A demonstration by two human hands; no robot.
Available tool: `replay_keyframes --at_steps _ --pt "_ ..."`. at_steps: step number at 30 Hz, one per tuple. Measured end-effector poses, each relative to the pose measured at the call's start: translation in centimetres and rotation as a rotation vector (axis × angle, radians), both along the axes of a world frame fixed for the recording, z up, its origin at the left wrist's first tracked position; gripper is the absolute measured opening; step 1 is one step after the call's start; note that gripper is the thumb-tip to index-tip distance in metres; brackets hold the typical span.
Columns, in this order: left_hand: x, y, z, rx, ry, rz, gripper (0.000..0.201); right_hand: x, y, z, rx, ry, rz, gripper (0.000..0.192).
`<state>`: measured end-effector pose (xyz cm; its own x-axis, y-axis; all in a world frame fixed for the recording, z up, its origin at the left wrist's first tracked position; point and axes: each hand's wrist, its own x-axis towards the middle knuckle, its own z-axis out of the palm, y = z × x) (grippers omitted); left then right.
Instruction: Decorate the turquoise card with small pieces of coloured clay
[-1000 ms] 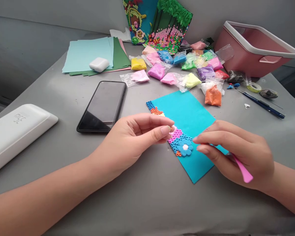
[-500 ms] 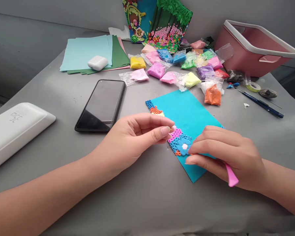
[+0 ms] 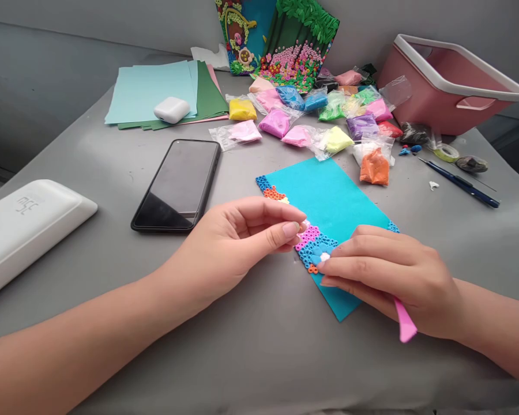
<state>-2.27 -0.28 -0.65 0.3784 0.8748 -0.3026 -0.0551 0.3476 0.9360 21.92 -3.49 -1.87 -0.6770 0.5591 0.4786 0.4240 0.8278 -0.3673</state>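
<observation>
A turquoise card (image 3: 328,196) lies on the table, with small clay rings (image 3: 307,236) in blue, pink and orange along its left edge. Near that edge my left hand (image 3: 251,236) pinches a small bit of orange clay (image 3: 302,227) between thumb and forefinger. My right hand (image 3: 393,276) is closed on a pink modelling tool (image 3: 405,325), whose flared end sticks out below the palm. Its fingertips are over the blue clay flower (image 3: 318,253) with a white centre and partly cover it. The tool's other end is hidden.
Several bags of coloured clay (image 3: 277,122) lie behind the card. A pink bin (image 3: 441,98) stands at back right, near a dark blue craft knife (image 3: 462,183). To the left are a phone (image 3: 177,184), a white power bank (image 3: 34,230), an earbud case (image 3: 172,109) and coloured sheets (image 3: 142,92).
My right hand has shifted slightly left and now covers more of the blue flower. The tool's pink end has tipped lower. My left hand stays in place.
</observation>
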Motion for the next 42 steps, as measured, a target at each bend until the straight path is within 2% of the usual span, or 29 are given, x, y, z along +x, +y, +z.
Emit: replay_keyframes --at_steps 8,10,15,27,33,36,39,40,42 --pt "0.02 -0.01 -0.01 0.003 0.017 0.011 0.017 -0.43 -0.07 -0.23 0.071 -0.068 -0.043 0.005" --pt "0.07 0.01 -0.04 0.006 0.024 0.009 0.017 -0.51 -0.10 -0.37 0.082 -0.092 -0.051 0.011" --pt "0.01 0.01 -0.14 0.002 0.005 -0.004 0.015 -0.51 -0.03 -0.73 0.072 -0.115 -0.066 0.016" --pt "-0.09 0.09 -0.01 0.002 0.009 -0.011 0.015 -0.64 -0.18 -0.48 0.007 -0.100 -0.076 0.011" --pt "-0.06 0.12 -0.22 0.011 0.013 -0.008 0.015 -0.58 -0.32 -0.75 0.005 -0.098 -0.079 0.025" --pt "0.01 0.11 -0.31 0.020 0.008 -0.010 0.013 -0.69 -0.12 -0.68 0.009 -0.119 -0.060 0.019" --pt "0.13 0.06 -0.46 0.049 -0.010 -0.020 0.008 -0.64 -0.13 -0.40 -0.008 -0.052 -0.033 0.007" --pt "0.17 0.03 -0.53 0.064 -0.019 -0.025 0.007 -0.52 -0.18 -0.22 -0.011 0.000 -0.030 0.009" --pt "0.22 -0.08 -0.67 0.105 -0.031 -0.039 0.007 -0.16 -0.27 0.23 -0.035 0.088 -0.020 0.025"
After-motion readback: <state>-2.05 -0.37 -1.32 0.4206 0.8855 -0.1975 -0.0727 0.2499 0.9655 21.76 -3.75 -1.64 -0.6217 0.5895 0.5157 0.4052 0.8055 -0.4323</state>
